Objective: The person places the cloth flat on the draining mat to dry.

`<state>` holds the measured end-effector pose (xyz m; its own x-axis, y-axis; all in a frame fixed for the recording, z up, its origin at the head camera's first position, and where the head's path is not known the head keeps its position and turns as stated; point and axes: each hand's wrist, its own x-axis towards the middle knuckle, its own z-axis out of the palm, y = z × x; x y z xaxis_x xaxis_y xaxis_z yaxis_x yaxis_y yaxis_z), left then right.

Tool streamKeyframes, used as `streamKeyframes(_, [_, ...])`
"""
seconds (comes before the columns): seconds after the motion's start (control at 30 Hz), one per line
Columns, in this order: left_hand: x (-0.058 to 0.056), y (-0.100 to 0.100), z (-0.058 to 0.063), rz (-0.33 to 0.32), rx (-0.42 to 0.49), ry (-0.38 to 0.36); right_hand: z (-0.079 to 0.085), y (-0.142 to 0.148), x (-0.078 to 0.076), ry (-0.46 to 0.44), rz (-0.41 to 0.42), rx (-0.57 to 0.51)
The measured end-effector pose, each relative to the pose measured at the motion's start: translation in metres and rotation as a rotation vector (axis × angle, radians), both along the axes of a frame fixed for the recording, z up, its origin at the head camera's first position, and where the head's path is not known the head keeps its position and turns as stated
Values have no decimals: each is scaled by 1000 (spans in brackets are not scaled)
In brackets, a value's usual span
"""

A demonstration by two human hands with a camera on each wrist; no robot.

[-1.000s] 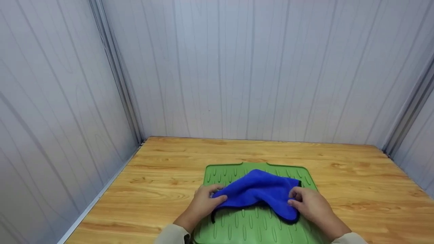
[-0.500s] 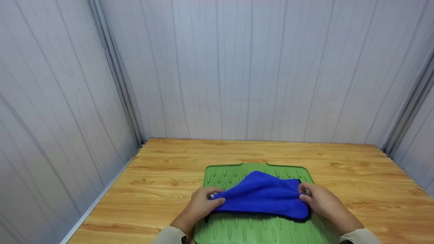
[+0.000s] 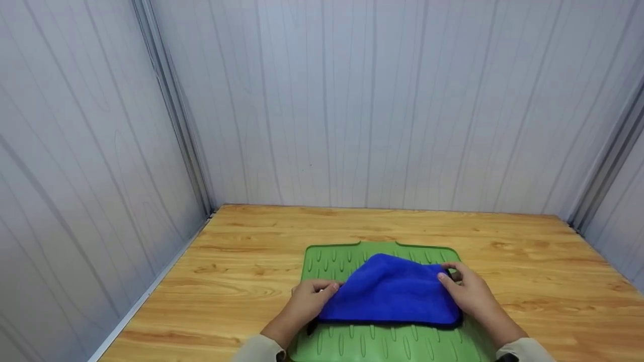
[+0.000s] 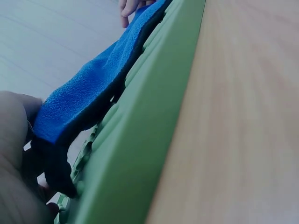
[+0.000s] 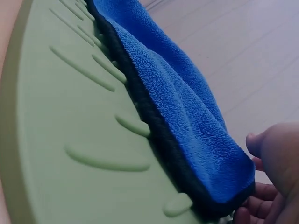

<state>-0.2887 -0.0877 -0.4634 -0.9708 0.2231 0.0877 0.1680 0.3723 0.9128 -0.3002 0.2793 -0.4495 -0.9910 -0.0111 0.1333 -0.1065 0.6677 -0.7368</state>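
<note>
A blue towel [image 3: 392, 289] with black edging lies spread over a green ridged mat [image 3: 372, 342], its far edge rising to a rounded peak. My left hand [image 3: 309, 301] pinches the towel's left edge between thumb and fingers. In the left wrist view, a dark folded bit of edging [image 4: 58, 168] hangs beside those fingers. On the other side, my right hand [image 3: 470, 291] holds the towel's right edge, thumb over the top and fingers partly hidden behind. Seen from the right wrist, the fingers [image 5: 261, 200] curl at the black-trimmed corner.
The mat rests on a wood-grain table [image 3: 226, 281], with raised ridges across it and a low rim. Pale panel walls [image 3: 342, 110] stand behind and at both sides, meeting at metal corner strips [image 3: 173, 100].
The towel's near edge has gone from folded and sagging to nearly straight. My right hand moved outward to the right with its edge; the left hand shifted its pinch slightly along the left edge.
</note>
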Motion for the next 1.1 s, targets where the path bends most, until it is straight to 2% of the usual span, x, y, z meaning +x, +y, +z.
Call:
streamKeyframes(0.2, [-3, 1, 0, -3, 86, 44, 0, -1, -2, 60, -41, -40])
streamKeyframes(0.4, [-3, -5, 1, 114, 145, 116, 4, 9, -3, 64, -64, -160])
streamKeyframes(0.5, [-4, -7, 2, 137, 161, 135, 5, 12, -3, 60, -69, -191])
streamKeyframes(0.6, [-5, -7, 3, 93, 135, 99, 6, 12, -4, 42, -67, -222])
streamKeyframes(0.73, [-2, -7, 4, 18, 45, -10, 4, 9, -5, -22, -43, -278])
streamKeyframes(0.87, [1, -4, 6, -29, -40, -89, 2, 6, -5, -84, -17, -253])
streamKeyframes(0.97, [2, -1, 7, -11, -65, -116, 0, 3, -5, -93, -6, -214])
streamKeyframes(1.1, [1, 2, 5, 69, -32, -99, -1, 2, -4, -47, 0, -162])
